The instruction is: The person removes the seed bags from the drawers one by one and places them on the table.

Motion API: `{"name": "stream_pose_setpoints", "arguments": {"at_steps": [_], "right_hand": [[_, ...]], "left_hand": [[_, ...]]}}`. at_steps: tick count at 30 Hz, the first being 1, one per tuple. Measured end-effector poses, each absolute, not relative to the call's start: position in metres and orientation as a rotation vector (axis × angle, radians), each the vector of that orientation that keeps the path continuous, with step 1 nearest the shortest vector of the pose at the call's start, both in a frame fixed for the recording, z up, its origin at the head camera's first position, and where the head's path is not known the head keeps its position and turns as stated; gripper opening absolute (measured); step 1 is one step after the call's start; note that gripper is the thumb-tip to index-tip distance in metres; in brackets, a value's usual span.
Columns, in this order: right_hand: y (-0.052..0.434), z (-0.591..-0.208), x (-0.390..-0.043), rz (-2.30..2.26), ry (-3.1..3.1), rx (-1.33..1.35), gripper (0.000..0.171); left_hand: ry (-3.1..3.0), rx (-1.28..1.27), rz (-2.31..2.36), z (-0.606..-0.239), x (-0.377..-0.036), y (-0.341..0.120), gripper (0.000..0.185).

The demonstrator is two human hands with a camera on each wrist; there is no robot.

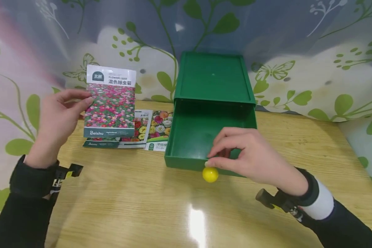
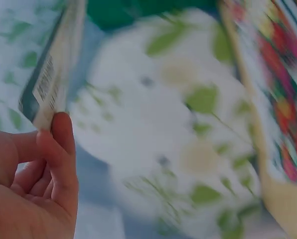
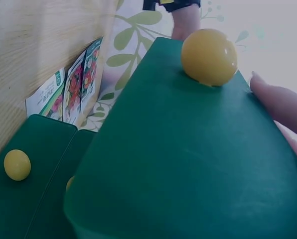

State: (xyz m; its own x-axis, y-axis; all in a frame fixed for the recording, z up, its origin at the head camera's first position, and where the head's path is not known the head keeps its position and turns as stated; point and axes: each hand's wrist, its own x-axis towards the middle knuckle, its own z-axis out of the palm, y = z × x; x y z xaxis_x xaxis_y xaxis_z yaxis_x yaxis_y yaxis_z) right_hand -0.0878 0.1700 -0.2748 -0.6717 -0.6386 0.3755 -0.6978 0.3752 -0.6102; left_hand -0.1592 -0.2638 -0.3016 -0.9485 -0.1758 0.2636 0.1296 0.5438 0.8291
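A wooden table against a leaf-printed backdrop

The table [image 1: 142, 206] has a pale, glossy wood-grain top that catches a bright streak of overhead light near its front edge. Behind and beside it hangs a sheet [image 1: 313, 69] printed with green leaves, vines and butterflies on white, pink and grey-blue.

— Where's the drawer [image 1: 198, 137]?
— Pulled out toward the table's [image 1: 142, 206] front, its knob [image 1: 210, 174] foremost.
— And the seed packets [image 1: 142, 129]?
— Flat on the table, just left of the drawer, one seed packet [image 1: 111, 101] raised above them.
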Motion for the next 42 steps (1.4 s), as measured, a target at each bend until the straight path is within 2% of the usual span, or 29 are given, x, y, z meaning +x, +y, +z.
{"name": "stream_pose_setpoints", "arguments": {"at_steps": [7, 13, 25, 33, 42], "right_hand": [[0.170, -0.276, -0.088, 1.183, -2.546, 1.237, 0.013], [0.170, -0.277, -0.088, 1.186, -2.549, 1.237, 0.013], [0.171, -0.278, -0.088, 1.197, -2.541, 1.235, 0.012], [0.171, -0.278, -0.088, 1.191, -2.538, 1.234, 0.013], [0.170, -0.277, -0.087, 1.155, -2.549, 1.219, 0.011]], "left_hand": [[-2.615, 0.284, -1.154, -0.338, -0.187, -0.318, 0.041], [-2.706, 0.404, -1.113, -0.366, -0.199, -0.346, 0.046], [-2.861, 0.348, -0.846, -0.390, -0.212, -0.365, 0.041], [-3.068, 0.219, -0.553, -0.400, -0.213, -0.371, 0.065], [-3.133, 0.231, -0.528, -0.406, -0.214, -0.368, 0.070]]}}
